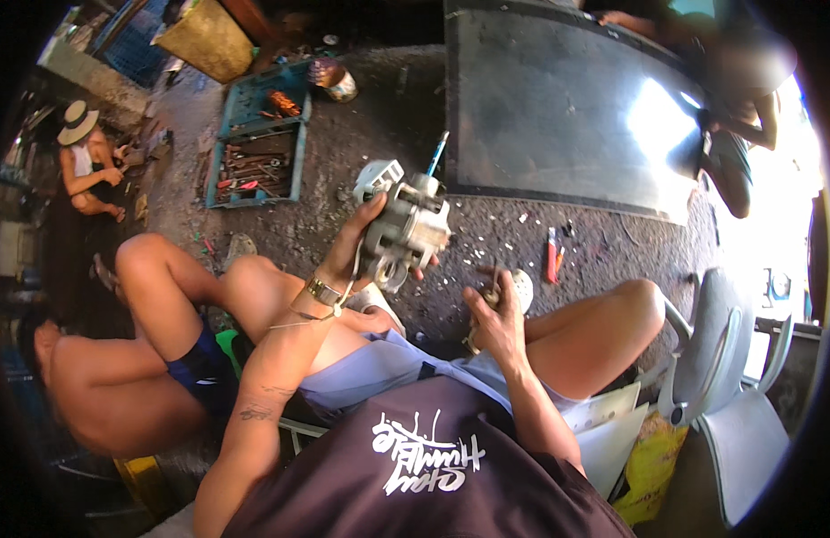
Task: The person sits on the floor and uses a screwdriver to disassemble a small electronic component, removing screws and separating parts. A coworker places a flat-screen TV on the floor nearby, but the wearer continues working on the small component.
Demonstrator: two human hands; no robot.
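The left hand (361, 242) is clamped around a grey metal carburetor (406, 229), fingers wrapped over its near left side and thumb up along its top, holding it raised above the knees. The right hand (491, 314) is closed on a small brass-coloured part (492, 292), pinched between the fingertips; what exactly it is, is too small to tell.

Taking the carburetor as the landmark: the right hand sits below it and to its right, near but not touching, so the small part lies just under the carburetor's lower right corner. The carburetor's long axis runs roughly upright with a lean to the right, and a thin blue-tipped stem (437, 154) sticks up from its top. Its lower face, with a round opening, is turned toward the right hand, which is the freer one to work on it.

Well up and left of the carburetor lies a blue tool tray (296, 179) full of rusty hand tools on the ground. To the right of it, on the ground, lies a red tool (552, 255). Left of it and below sits another person, knees bent, whose hands are not on the carburetor. Lower right stand grey plastic chairs (729, 359).
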